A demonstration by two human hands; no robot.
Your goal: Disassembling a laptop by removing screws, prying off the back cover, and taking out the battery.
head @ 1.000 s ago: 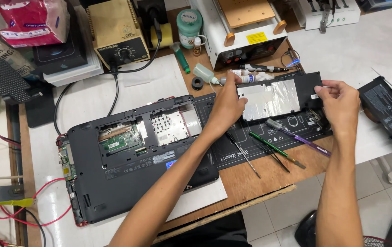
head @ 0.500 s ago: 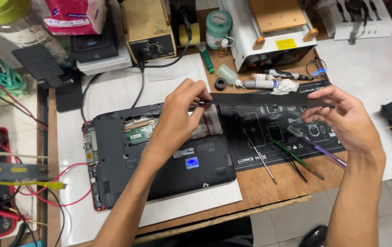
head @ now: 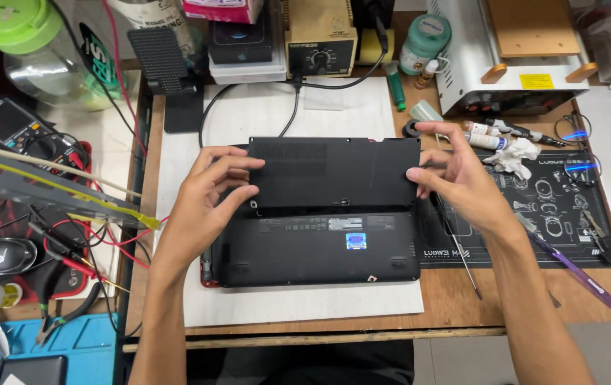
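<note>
A black laptop (head: 319, 249) lies bottom-up on a white sheet (head: 298, 303) on the wooden bench. A black rectangular bottom cover panel (head: 334, 173) rests over the laptop's far half. My left hand (head: 209, 196) grips the panel's left edge, thumb and fingers curled around it. My right hand (head: 458, 178) holds the panel's right edge with fingertips at its top and side corner. The panel hides the laptop's inner parts.
A black work mat (head: 533, 214) with screwdrivers and tweezers (head: 576, 267) lies to the right. Behind stand a soldering station (head: 319, 39), bottles, tubes and a white machine (head: 505, 64). Left are a multimeter (head: 6, 128), red wires, pliers and a jar (head: 31, 50).
The cover panel has come from the right side of the bench over to the laptop and now lies across its open bay. Both hands moved left with it.
</note>
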